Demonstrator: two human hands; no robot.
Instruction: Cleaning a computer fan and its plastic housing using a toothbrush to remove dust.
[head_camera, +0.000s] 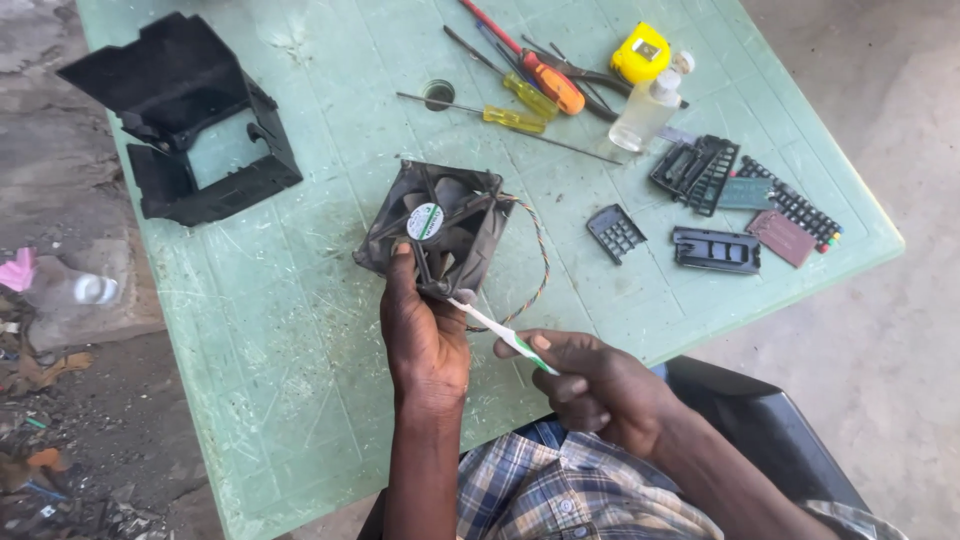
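Fingers of the left hand (425, 335) clamp the dusty computer fan (438, 230) by its stiff frame at frame centre (light, blades likely fragile); right hand (590, 385) pinches a toothbrush (503, 336) at its lower corner.

Fan (437, 230) left of screwdrivers (520, 95)

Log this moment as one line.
left hand: holds fan | right hand: holds toothbrush, head at fan's lower edge | table: screwdrivers, black housing
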